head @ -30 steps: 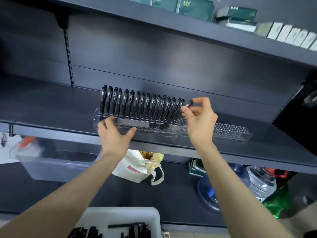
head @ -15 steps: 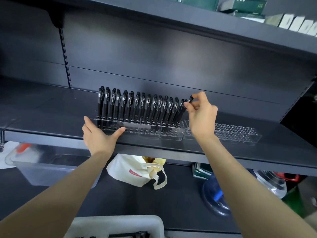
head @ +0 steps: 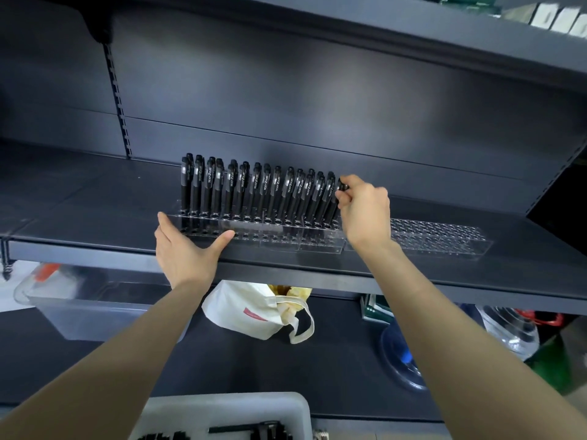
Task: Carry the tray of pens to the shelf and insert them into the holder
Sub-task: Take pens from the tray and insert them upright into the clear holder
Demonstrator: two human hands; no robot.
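Observation:
A clear acrylic pen holder (head: 286, 239) with rows of holes sits on the dark shelf (head: 95, 201). Several black pens (head: 260, 188) stand upright in its back rows. My right hand (head: 365, 211) pinches the top of a black pen (head: 341, 185) at the right end of that row, its lower end down at the holder. My left hand (head: 184, 249) rests flat against the holder's left front, thumb spread along its face. The white tray (head: 228, 414) with more black pens lies at the bottom of the view.
A second clear holder (head: 444, 239), with no pens in it, adjoins on the right. Below the shelf are a white cloth bag (head: 254, 312), a clear plastic bin (head: 85, 306), water bottles (head: 508, 331) and a green box (head: 374, 309). An upper shelf (head: 413, 49) overhangs.
My right hand has brought the tilted pen more upright and lower into the holder at the row's right end. My left hand slid a little left along the holder's front.

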